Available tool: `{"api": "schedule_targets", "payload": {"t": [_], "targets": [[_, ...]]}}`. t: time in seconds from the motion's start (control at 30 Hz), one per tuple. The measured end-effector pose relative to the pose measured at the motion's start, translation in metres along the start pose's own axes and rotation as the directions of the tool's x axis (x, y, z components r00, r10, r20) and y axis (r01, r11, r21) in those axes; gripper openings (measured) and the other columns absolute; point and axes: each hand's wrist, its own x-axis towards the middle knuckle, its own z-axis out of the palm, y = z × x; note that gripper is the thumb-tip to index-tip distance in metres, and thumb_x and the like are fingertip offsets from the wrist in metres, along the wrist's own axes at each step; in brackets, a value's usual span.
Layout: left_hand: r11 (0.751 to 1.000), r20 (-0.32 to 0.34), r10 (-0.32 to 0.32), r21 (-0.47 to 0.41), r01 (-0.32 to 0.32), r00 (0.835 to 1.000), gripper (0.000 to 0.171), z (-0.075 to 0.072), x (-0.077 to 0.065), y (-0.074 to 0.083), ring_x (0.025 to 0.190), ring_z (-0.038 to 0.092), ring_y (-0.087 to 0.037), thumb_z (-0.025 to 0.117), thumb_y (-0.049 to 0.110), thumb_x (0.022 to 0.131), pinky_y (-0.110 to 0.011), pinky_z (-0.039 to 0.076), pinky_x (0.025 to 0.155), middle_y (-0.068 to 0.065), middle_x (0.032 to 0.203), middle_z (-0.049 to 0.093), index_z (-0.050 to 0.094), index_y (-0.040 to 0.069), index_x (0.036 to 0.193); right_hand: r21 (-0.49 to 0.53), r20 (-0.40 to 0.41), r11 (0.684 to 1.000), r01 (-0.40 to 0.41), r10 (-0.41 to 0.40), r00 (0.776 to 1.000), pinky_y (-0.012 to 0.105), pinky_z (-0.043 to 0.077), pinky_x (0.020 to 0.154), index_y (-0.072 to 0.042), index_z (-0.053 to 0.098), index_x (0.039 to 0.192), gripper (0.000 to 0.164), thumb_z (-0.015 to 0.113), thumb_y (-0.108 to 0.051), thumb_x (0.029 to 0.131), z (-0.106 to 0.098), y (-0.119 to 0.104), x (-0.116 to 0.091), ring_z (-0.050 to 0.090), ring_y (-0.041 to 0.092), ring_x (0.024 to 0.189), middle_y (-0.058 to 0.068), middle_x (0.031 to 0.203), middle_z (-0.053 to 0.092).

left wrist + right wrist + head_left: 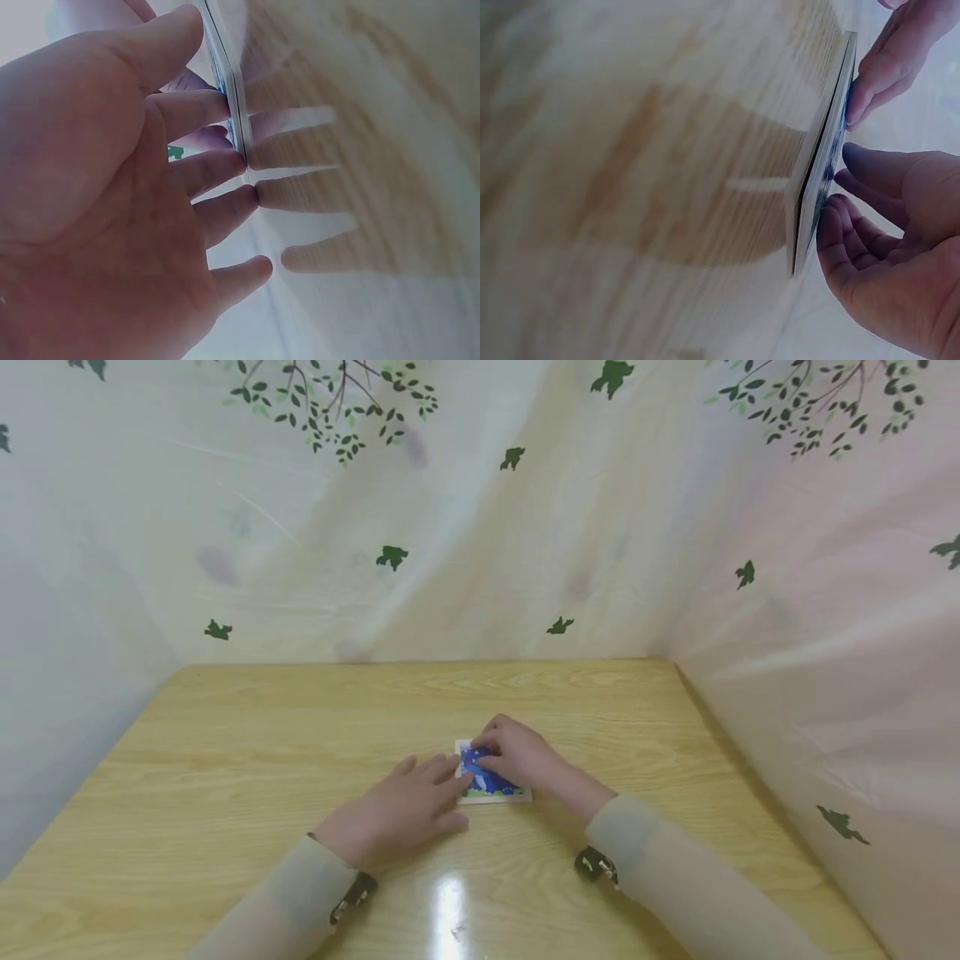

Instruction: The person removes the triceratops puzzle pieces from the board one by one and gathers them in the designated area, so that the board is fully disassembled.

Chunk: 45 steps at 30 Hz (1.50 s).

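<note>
A small flat board (491, 795) lies on the table, with a blue picture, a green strip along the bottom and a pale border. In the right wrist view the board (802, 217) shows a layered edge with a dark line between layers. My left hand (405, 806) lies at its left side, fingers extended, fingertips touching its edge; the left wrist view shows the hand (142, 172) with fingers spread. My right hand (525, 756) is over its upper right part. There the thumb and bent fingers of the hand (907, 217) touch the picture. Whether they pinch a piece is hidden.
The wooden table (300, 710) has a glossy surface with a bright reflection near the front. A pale cloth (465, 527) printed with leaves and branches hangs behind and along both sides. Each sleeved wrist carries a dark strapped device (596, 864).
</note>
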Motion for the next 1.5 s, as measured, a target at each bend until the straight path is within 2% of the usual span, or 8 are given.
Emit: {"api": "schedule_targets", "payload": {"t": [0.2,0.4,0.5,0.6,0.77,1.17,1.33,1.5], "targets": [[1.000,0.013,-0.001,-0.017,0.001,1.000,0.067,-0.002,0.000,-0.001,0.165,0.025,-0.041,0.049,0.050,0.117,-0.069,0.015,0.132,-0.018,0.179,0.030,0.042,0.012,0.171,-0.101,0.011,0.994,0.033,-0.032,0.999,0.045,0.059,0.103,-0.012,0.077,0.140,0.034,0.077,-0.021,0.106,0.001,0.001,-0.004,0.065,0.027,0.116,0.011,0.128,0.067],[1.000,0.009,0.005,0.003,-0.005,1.000,0.067,-0.003,0.001,-0.001,0.164,0.029,-0.042,0.051,0.051,0.116,-0.070,0.019,0.131,-0.019,0.178,0.032,0.044,0.011,0.170,-0.119,0.010,0.992,0.046,-0.045,0.999,0.043,0.059,0.103,-0.014,0.077,0.140,0.035,0.077,-0.020,0.106,0.001,0.003,-0.004,0.065,0.026,0.116,0.010,0.128,0.067],[1.000,0.006,0.005,0.004,-0.005,1.000,0.067,-0.003,0.001,0.000,0.163,0.030,-0.042,0.052,0.051,0.116,-0.071,0.020,0.131,-0.020,0.178,0.032,0.045,0.010,0.169,-0.065,0.007,0.998,0.027,-0.027,1.000,0.044,0.059,0.104,-0.013,0.079,0.137,0.033,0.079,-0.019,0.105,0.001,0.005,-0.001,0.066,0.026,0.116,0.009,0.127,0.068],[1.000,0.010,-0.003,-0.006,0.003,1.000,0.067,-0.004,0.000,0.000,0.164,0.029,-0.041,0.053,0.050,0.116,-0.070,0.018,0.132,-0.019,0.178,0.031,0.044,0.011,0.170,0.037,0.012,0.999,-0.019,0.018,1.000,0.045,0.058,0.106,-0.012,0.080,0.133,0.030,0.080,-0.016,0.103,0.001,0.007,0.004,0.067,0.025,0.115,0.007,0.123,0.069],[1.000,0.010,0.004,-0.022,-0.004,1.000,0.067,-0.005,-0.002,0.001,0.164,0.028,-0.041,0.053,0.048,0.116,-0.070,0.016,0.132,-0.020,0.178,0.030,0.043,0.010,0.170,0.173,0.032,0.980,-0.095,0.091,0.995,0.043,0.059,0.105,-0.009,0.079,0.130,0.029,0.082,-0.011,0.101,0.001,0.010,0.010,0.067,0.022,0.111,0.004,0.117,0.070],[1.000,0.013,0.002,-0.012,-0.002,1.000,0.068,-0.001,0.000,-0.002,0.164,0.027,-0.042,0.053,0.050,0.116,-0.070,0.016,0.132,-0.018,0.178,0.031,0.043,0.012,0.171,0.264,0.031,0.956,-0.125,0.121,0.992,0.042,0.058,0.106,-0.006,0.072,0.126,0.031,0.083,-0.003,0.098,0.003,0.006,0.011,0.066,0.023,0.110,0.004,0.113,0.070],[1.000,0.007,0.007,-0.026,-0.007,1.000,0.067,-0.001,0.000,-0.003,0.164,0.027,-0.042,0.052,0.049,0.116,-0.070,0.016,0.132,-0.017,0.178,0.031,0.042,0.011,0.171,0.301,0.009,0.947,-0.108,0.111,0.994,0.039,0.059,0.099,-0.007,0.070,0.120,0.023,0.081,-0.005,0.100,0.003,0.006,0.012,0.065,0.020,0.102,0.003,0.107,0.069],[1.000,0.001,0.015,-0.023,-0.015,1.000,0.067,0.000,0.001,-0.004,0.164,0.029,-0.042,0.053,0.049,0.116,-0.071,0.018,0.131,-0.018,0.177,0.033,0.043,0.012,0.170,0.334,-0.013,0.934,-0.125,0.137,0.990,0.039,0.059,0.095,-0.009,0.068,0.114,0.015,0.079,-0.010,0.103,0.004,0.002,0.013,0.065,0.019,0.099,0.003,0.104,0.069]]}}
